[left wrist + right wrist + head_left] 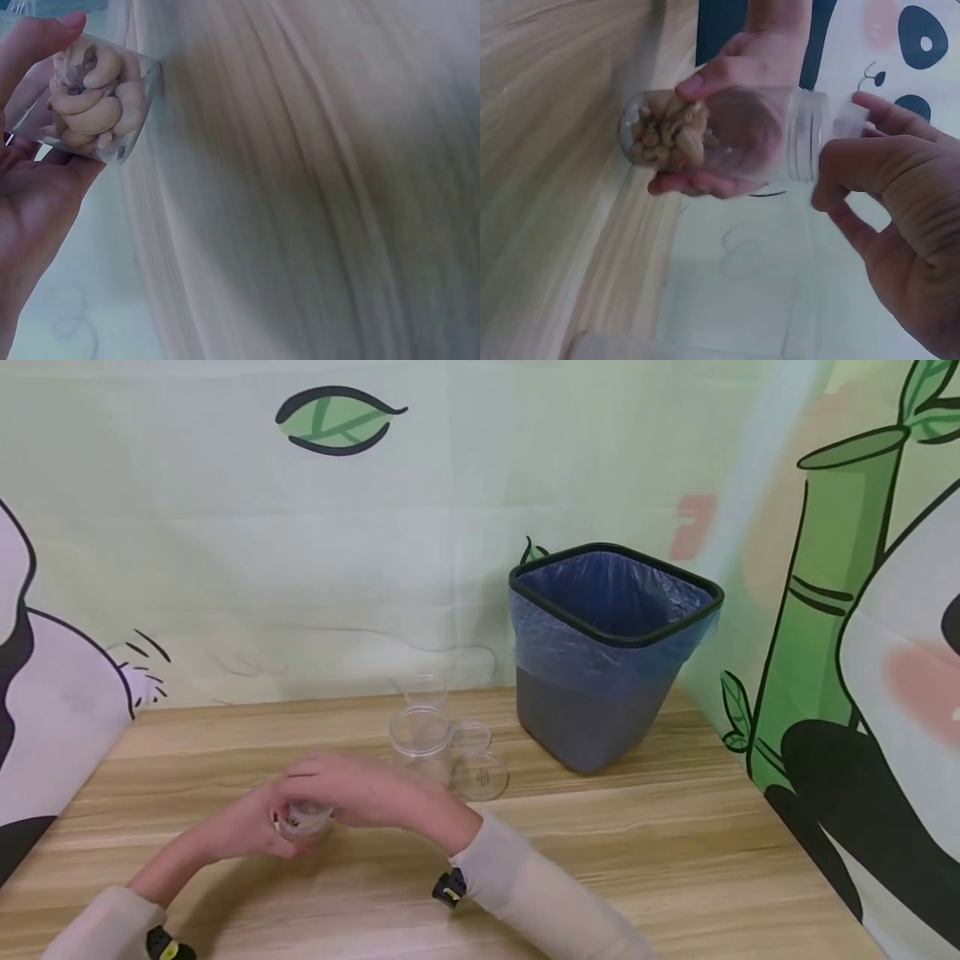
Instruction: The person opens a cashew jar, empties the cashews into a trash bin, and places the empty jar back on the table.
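Note:
My left hand (251,827) grips an upright clear plastic jar (742,131) round its side, close over the wooden table. Cashews (671,135) fill the lower part of the jar, and they also show through its wall in the left wrist view. At the jar's mouth is my right hand (900,195), thumb and fingers bent beside the threaded neck (808,135). Its fingers pinch a small translucent piece (849,120), blurred, whose kind I cannot tell. From the head view, the right hand (367,789) covers much of the jar.
Behind the right hand stands a clear jar (420,733), with another clear container (425,687) at its back. Two clear round lids (471,737) lie to its right. A grey bin (588,718) with a blue bag stands at the back right, near the printed backdrop (225,527).

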`<control>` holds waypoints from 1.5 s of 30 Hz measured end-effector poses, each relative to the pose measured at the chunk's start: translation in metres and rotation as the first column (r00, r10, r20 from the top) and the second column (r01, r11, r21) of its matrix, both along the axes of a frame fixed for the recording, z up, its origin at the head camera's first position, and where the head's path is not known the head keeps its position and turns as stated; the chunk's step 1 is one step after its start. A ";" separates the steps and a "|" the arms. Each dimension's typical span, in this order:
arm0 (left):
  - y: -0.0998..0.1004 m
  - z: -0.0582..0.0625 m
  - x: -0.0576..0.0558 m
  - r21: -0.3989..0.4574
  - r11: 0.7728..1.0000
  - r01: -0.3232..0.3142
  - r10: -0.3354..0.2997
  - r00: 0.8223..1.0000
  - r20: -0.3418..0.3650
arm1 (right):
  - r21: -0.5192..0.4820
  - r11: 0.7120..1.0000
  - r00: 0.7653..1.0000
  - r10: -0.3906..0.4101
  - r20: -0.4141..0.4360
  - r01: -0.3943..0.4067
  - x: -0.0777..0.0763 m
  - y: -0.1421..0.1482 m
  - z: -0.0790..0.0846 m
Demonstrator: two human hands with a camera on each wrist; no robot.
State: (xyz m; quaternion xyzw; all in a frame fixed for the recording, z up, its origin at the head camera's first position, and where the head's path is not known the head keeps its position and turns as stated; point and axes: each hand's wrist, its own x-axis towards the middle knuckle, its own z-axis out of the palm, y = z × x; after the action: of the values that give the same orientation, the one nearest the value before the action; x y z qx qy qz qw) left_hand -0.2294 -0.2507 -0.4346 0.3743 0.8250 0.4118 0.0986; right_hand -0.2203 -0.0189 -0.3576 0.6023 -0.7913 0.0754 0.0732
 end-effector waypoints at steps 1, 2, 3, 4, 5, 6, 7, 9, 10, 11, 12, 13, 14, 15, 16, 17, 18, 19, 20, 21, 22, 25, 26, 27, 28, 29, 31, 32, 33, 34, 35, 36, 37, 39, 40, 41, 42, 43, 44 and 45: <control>-0.002 0.000 0.000 0.003 1.000 0.002 -0.002 1.000 0.010 | -0.026 1.000 1.000 -0.015 0.010 0.015 -0.001 0.001 0.000; -0.004 0.000 -0.001 0.005 1.000 0.001 -0.001 1.000 0.014 | -0.057 0.998 0.999 -0.035 0.025 0.036 -0.002 0.002 0.000; -0.006 0.001 -0.001 0.004 1.000 -0.007 0.007 1.000 0.017 | -0.092 0.994 0.997 -0.061 0.050 0.065 -0.002 0.003 -0.001; -0.008 0.000 -0.002 0.002 1.000 -0.019 0.019 1.000 0.022 | -0.120 0.987 0.992 -0.096 0.086 0.106 -0.003 0.004 -0.002; -0.010 0.000 -0.002 -0.006 0.999 -0.039 0.039 0.999 0.027 | -0.144 0.977 0.982 -0.135 0.135 0.154 -0.004 0.005 -0.003; -0.013 0.000 -0.002 -0.012 0.998 -0.058 0.058 0.998 0.036 | -0.160 0.966 0.968 -0.175 0.182 0.205 -0.004 0.005 -0.006; -0.015 -0.001 -0.001 -0.016 0.997 -0.082 0.082 0.996 0.042 | -0.168 0.952 0.950 -0.216 0.227 0.257 -0.004 0.006 -0.009; -0.019 -0.003 -0.001 -0.004 0.994 -0.114 0.114 0.991 0.071 | -0.164 0.923 0.912 -0.294 0.285 0.349 -0.005 0.006 -0.016; -0.021 -0.004 -0.001 0.008 0.992 -0.125 0.124 0.989 0.084 | -0.150 0.909 0.892 -0.332 0.307 0.389 -0.005 0.005 -0.020; -0.024 -0.006 -0.001 0.025 0.991 -0.131 0.128 0.987 0.096 | -0.133 0.896 0.875 -0.366 0.317 0.423 -0.006 0.004 -0.024; -0.026 -0.007 -0.001 0.043 0.990 -0.135 0.129 0.986 0.106 | -0.111 0.884 0.857 -0.398 0.328 0.453 -0.006 0.002 -0.027; -0.027 -0.009 0.000 0.061 0.988 -0.138 0.131 0.985 0.113 | -0.084 0.873 0.839 -0.429 0.335 0.480 -0.007 0.001 -0.031; -0.029 -0.010 0.000 0.077 0.987 -0.141 0.132 0.984 0.122 | -0.058 0.864 0.824 -0.455 0.339 0.500 -0.008 -0.001 -0.035; -0.030 -0.012 0.001 0.084 0.985 -0.149 0.139 0.983 0.119 | -0.029 0.854 0.806 -0.479 0.349 0.520 -0.008 -0.003 -0.039; -0.032 -0.012 0.002 0.085 0.984 -0.159 0.149 0.982 0.114 | 0.000 0.844 0.789 -0.502 0.354 0.537 -0.009 -0.005 -0.042; -0.033 -0.013 0.002 0.085 0.982 -0.171 0.161 0.981 0.112 | 0.031 0.833 0.775 -0.526 0.351 0.552 -0.009 -0.006 -0.046; -0.034 -0.014 0.003 0.077 0.980 -0.186 0.178 0.979 0.098 | 0.064 0.821 0.759 -0.552 0.345 0.567 -0.010 -0.008 -0.049; -0.034 -0.014 0.004 0.072 0.977 -0.198 0.192 0.977 0.090 | 0.095 0.809 0.750 -0.576 0.326 0.580 -0.010 -0.009 -0.052; -0.034 -0.015 0.004 0.068 0.976 -0.208 0.202 0.976 0.085 | 0.121 0.797 0.743 -0.597 0.304 0.591 -0.010 -0.011 -0.055; -0.033 -0.015 0.004 0.063 0.974 -0.217 0.212 0.974 0.073 | 0.148 0.784 0.736 -0.618 0.278 0.603 -0.009 -0.012 -0.057; -0.033 -0.015 0.004 0.063 0.973 -0.222 0.217 0.974 0.070 | 0.174 0.771 0.728 -0.637 0.253 0.613 -0.009 -0.012 -0.059; -0.032 -0.015 0.004 0.065 0.970 -0.234 0.230 0.971 0.064 | 0.229 0.734 0.712 -0.678 0.183 0.639 -0.007 -0.014 -0.064; -0.032 -0.015 0.004 0.065 0.970 -0.236 0.231 0.971 0.065 | 0.238 0.722 0.704 -0.689 0.170 0.649 -0.006 -0.014 -0.065; -0.032 -0.015 0.004 0.066 0.969 -0.238 0.233 0.970 0.067 | 0.243 0.712 0.696 -0.700 0.163 0.659 -0.006 -0.014 -0.066; -0.032 -0.015 0.004 0.069 0.969 -0.238 0.233 0.970 0.075 | 0.244 0.703 0.686 -0.709 0.166 0.668 -0.006 -0.014 -0.067; -0.032 -0.015 0.004 0.069 0.969 -0.238 0.233 0.969 0.077 | 0.242 0.697 0.680 -0.715 0.164 0.675 -0.006 -0.014 -0.068; -0.032 -0.015 0.004 0.073 0.969 -0.237 0.231 0.969 0.090 | 0.233 0.692 0.671 -0.721 0.173 0.683 -0.006 -0.015 -0.069; -0.032 -0.015 0.004 0.073 0.968 -0.238 0.231 0.968 0.094 | 0.230 0.691 0.670 -0.722 0.171 0.686 -0.006 -0.015 -0.069; -0.032 -0.015 0.004 0.073 0.968 -0.239 0.232 0.968 0.098 | 0.228 0.692 0.672 -0.721 0.168 0.685 -0.007 -0.015 -0.069; -0.032 -0.015 0.004 0.076 0.968 -0.237 0.229 0.968 0.106 | 0.228 0.694 0.678 -0.718 0.155 0.683 -0.007 -0.016 -0.069; -0.032 -0.015 0.004 0.075 0.968 -0.238 0.230 0.967 0.107 | 0.228 0.696 0.682 -0.716 0.147 0.681 -0.007 -0.016 -0.070; -0.033 -0.014 0.004 0.074 0.968 -0.239 0.230 0.967 0.109 | 0.226 0.697 0.685 -0.715 0.140 0.681 -0.008 -0.017 -0.070; -0.033 -0.014 0.003 0.073 0.968 -0.241 0.233 0.967 0.107 | 0.226 0.696 0.686 -0.715 0.134 0.682 -0.009 -0.017 -0.071; -0.032 -0.013 0.003 0.062 0.967 -0.247 0.241 0.966 0.093 | 0.232 0.681 0.670 -0.730 0.135 0.695 -0.011 -0.021 -0.072; -0.032 -0.013 0.003 0.060 0.966 -0.250 0.244 0.966 0.090 | 0.238 0.669 0.657 -0.741 0.141 0.704 -0.011 -0.023 -0.072; -0.032 -0.013 0.003 0.054 0.966 -0.253 0.249 0.965 0.078 | 0.241 0.659 0.644 -0.750 0.148 0.712 -0.012 -0.025 -0.073; -0.032 -0.013 0.004 0.050 0.966 -0.255 0.251 0.965 0.069 | 0.245 0.652 0.636 -0.757 0.151 0.718 -0.012 -0.027 -0.074; -0.032 -0.013 0.004 0.049 0.965 -0.258 0.254 0.965 0.063 | 0.249 0.642 0.626 -0.765 0.151 0.725 -0.012 -0.029 -0.075; -0.031 -0.014 0.004 0.051 0.964 -0.259 0.256 0.965 0.060 | 0.253 0.637 0.621 -0.770 0.150 0.728 -0.012 -0.031 -0.075; -0.031 -0.014 0.005 0.055 0.964 -0.260 0.256 0.965 0.061 | 0.253 0.635 0.621 -0.771 0.143 0.730 -0.012 -0.032 -0.076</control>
State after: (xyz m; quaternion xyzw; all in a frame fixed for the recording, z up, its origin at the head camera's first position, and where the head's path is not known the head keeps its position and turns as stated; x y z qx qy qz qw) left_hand -0.2246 -0.2820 -0.4486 0.2554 0.8506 0.4564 0.0544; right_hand -0.2323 -0.0509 -0.4338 0.2058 -0.9765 0.0416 -0.0491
